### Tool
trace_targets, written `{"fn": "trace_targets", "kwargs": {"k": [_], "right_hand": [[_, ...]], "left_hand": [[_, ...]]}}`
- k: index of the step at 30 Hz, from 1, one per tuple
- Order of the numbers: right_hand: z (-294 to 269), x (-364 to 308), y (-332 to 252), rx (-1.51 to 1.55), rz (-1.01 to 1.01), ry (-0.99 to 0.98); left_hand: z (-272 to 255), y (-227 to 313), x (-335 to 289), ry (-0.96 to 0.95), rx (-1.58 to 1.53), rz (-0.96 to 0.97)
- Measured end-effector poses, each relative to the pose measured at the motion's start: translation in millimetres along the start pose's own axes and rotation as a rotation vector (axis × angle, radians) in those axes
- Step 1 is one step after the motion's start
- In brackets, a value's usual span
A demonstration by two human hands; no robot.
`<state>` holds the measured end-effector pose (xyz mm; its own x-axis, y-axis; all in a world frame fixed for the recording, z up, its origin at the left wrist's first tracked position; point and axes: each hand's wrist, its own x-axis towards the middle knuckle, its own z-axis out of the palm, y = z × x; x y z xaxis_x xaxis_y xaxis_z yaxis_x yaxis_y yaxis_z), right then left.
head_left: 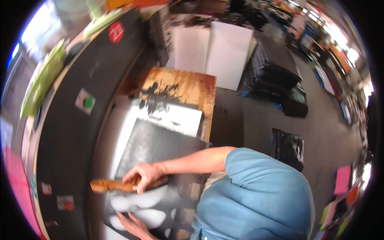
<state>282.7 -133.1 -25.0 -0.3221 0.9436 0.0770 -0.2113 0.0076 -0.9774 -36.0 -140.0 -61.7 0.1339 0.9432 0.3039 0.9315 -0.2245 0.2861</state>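
Note:
A long, narrow-waisted orange-brown cutting die (106,185) lies across the black sheet (160,138), one end pointing at the dark machine beam. My right hand (144,175) is closed over its other end, gripping it from above. Several rounded, sole-shaped openings in the sheet show white below, next to the die. Nearer the bottom edge, my left hand (132,226) rests with fingers stretched out beside one white opening (150,217). It holds nothing I can see. My right palm hides part of the die, and the scene is slightly blurred.
The machine's dark beam (64,140) runs along the left, with a green button (88,103) and a red button (69,205). Black scraps (160,96) lie on a worn wooden board (192,86). Stacked black sheets (276,64) and pale panels (228,52) stand behind.

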Motion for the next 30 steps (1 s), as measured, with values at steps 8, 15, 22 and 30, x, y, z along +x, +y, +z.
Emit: {"fn": "trace_targets", "kwargs": {"k": [8, 15, 22, 30], "right_hand": [[-4, -27, -3, 0.208, 0.072, 0.078], [-4, -16, -22, 0.076, 0.134, 0.157], [-12, -18, -13, 0.129, 0.117, 0.136], [-5, -20, -25, 0.036, 0.118, 0.113]], "left_hand": [[-20, 131, -37, -0.318, -0.999, -0.087], [8, 168, -39, -0.211, -1.166, -0.146], [-38, 49, -78, 0.110, -1.167, -0.629], [-72, -2, -99, 0.219, -1.282, -0.731]]}}
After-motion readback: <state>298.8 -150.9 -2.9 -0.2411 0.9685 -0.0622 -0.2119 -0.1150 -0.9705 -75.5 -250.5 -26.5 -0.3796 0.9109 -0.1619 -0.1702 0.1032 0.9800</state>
